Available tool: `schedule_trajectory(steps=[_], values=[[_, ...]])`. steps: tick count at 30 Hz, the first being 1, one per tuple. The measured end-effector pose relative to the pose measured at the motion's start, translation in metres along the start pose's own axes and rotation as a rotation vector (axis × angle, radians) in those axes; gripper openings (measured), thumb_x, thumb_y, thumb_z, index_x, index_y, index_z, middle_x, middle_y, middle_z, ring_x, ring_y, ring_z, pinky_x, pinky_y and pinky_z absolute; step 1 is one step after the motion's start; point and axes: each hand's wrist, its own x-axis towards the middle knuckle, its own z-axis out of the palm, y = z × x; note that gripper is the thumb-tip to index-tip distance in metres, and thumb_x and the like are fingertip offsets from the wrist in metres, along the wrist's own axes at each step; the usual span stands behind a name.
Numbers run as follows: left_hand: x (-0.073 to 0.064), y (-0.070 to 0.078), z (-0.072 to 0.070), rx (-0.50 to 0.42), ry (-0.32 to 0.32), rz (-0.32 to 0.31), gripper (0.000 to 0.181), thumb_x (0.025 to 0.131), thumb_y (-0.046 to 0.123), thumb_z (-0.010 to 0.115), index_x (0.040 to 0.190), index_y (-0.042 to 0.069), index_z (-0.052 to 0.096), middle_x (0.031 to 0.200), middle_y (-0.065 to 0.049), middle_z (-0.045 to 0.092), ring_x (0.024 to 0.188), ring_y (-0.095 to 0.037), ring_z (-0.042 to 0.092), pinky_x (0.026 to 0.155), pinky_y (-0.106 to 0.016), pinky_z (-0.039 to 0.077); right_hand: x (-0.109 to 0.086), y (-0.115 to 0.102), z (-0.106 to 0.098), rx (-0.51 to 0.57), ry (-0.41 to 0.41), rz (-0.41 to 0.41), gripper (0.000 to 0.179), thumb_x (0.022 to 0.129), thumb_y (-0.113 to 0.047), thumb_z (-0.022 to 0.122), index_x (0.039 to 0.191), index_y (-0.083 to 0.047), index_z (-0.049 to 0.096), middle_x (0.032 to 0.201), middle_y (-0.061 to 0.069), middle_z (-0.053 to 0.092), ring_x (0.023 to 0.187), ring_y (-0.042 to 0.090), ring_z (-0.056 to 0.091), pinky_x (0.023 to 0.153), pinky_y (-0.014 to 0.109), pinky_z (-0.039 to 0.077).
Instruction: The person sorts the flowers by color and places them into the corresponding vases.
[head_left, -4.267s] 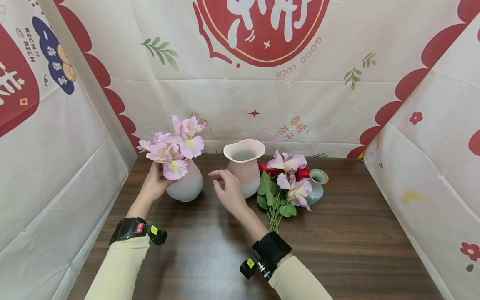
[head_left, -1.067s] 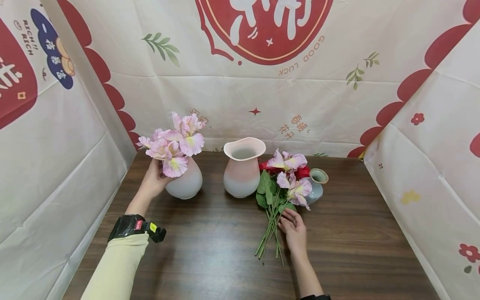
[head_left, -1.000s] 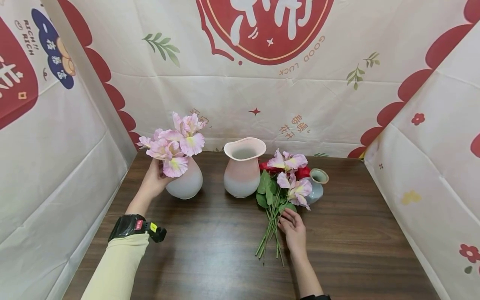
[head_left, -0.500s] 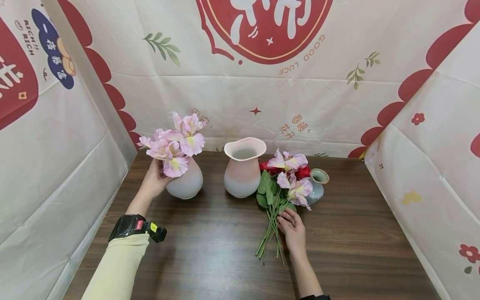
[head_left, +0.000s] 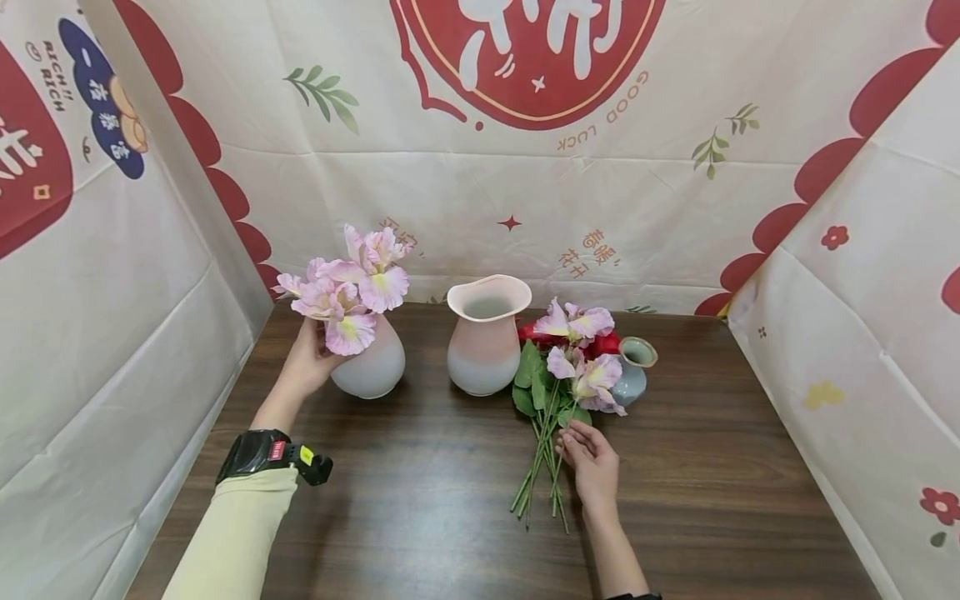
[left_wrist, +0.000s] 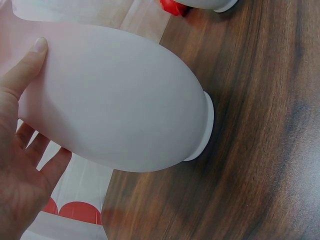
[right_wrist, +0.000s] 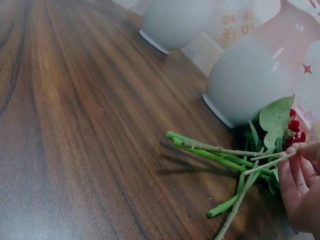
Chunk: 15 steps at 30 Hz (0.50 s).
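At the table's left, my left hand [head_left: 307, 360] holds a pink-and-grey vase [head_left: 375, 367] round its neck, thumb on one side and fingers on the other, as the left wrist view shows. Pink irises [head_left: 337, 304] stand in that vase and hide part of the hand. My right hand [head_left: 594, 467] pinches the thin stem of a pink iris [head_left: 596, 379] between thumb and fingertips. That iris lies over a bunch with green stems [right_wrist: 215, 157], leaves [head_left: 529, 367], red flowers [head_left: 604, 345] and another pink iris [head_left: 573, 322].
A second pink-and-grey vase [head_left: 483, 350], with a wavy rim and no flowers, stands upright at the middle back. Partly behind the bunch is a small blue-grey vase [head_left: 632, 379]. Printed cloth [head_left: 420, 183] walls in the brown wooden table [head_left: 420, 517] at the back and sides.
My right hand has gone from beside the middle vase to the flower bunch. Since half a second ago, the front iris and its stem have shifted slightly with the right hand. The left hand stays put.
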Motion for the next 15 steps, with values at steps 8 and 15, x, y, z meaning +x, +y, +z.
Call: schedule_trajectory(steps=[8,15], values=[[0.001,-0.002,-0.001,-0.001,-0.006,0.006,0.084,0.091,0.002,0.067,0.154,0.001,0.012,0.153,-0.031,0.027,0.138,-0.051,0.037,0.109,-0.064,0.039,-0.004,-0.013,0.002,0.055,0.001,-0.072,0.029,0.095,0.007,0.058,0.122,0.016,0.055,0.087,-0.004,0.07,0.08,0.007,0.072,0.075,0.019,0.06],[0.001,-0.006,-0.001,-0.007,0.016,0.04,0.082,0.091,0.015,0.071,0.152,0.002,0.019,0.149,-0.032,0.029,0.134,-0.052,0.039,0.107,-0.06,0.044,-0.009,-0.026,0.011,0.116,-0.019,-0.162,0.022,0.094,0.009,0.059,0.115,0.015,0.057,0.087,-0.001,0.071,0.079,0.008,0.072,0.075,0.022,0.061]])
